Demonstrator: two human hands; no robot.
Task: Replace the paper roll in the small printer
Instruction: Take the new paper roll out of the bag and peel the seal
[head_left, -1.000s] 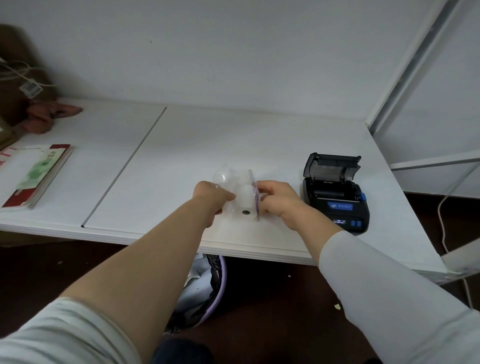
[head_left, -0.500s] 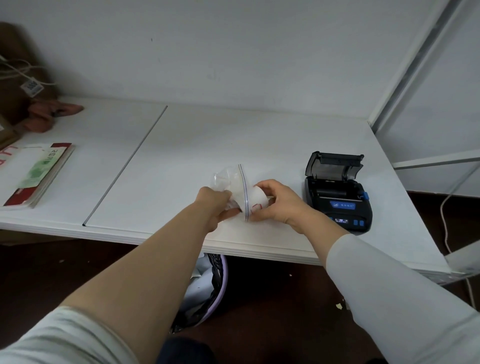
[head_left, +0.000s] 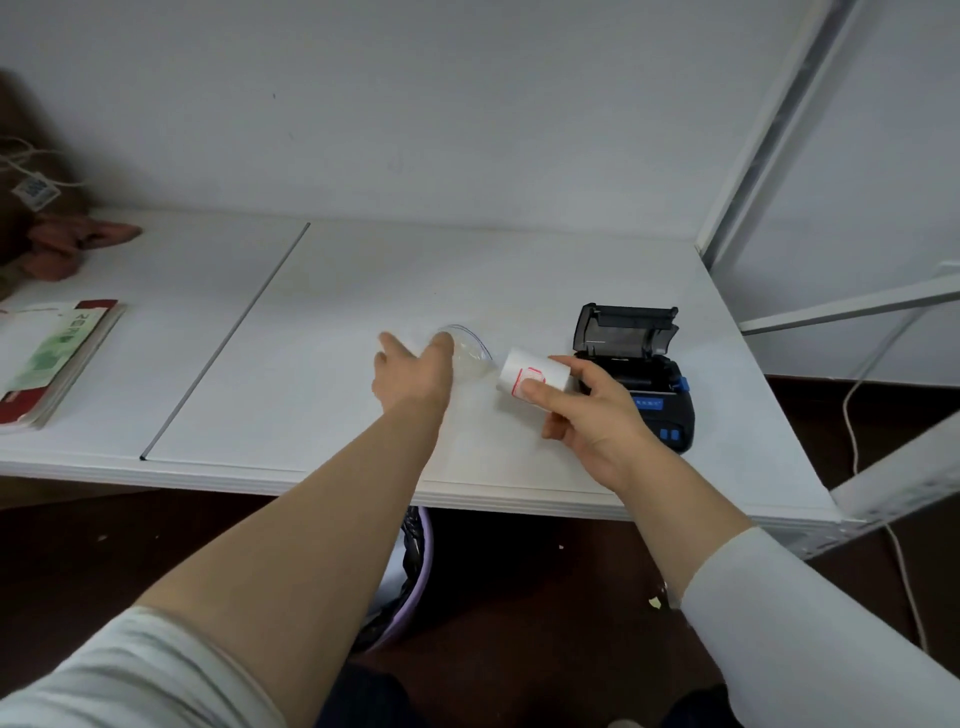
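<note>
Head: smooth cylindrical white paper roll (head_left: 540, 366).

A plain white wall (head_left: 467, 104) fills the upper frame behind a white table (head_left: 363, 280), which a dark seam (head_left: 228, 338) splits. White metal shelving uprights (head_left: 779, 130) rise at the right. The floor (head_left: 78, 545) below is dark brown, and a purple-rimmed waste bin (head_left: 422, 566) sits under the table, lower centre.

bare office corner: white desk (head_left: 467, 270), booklets (head_left: 57, 358), receipt printer (head_left: 660, 410)
</note>
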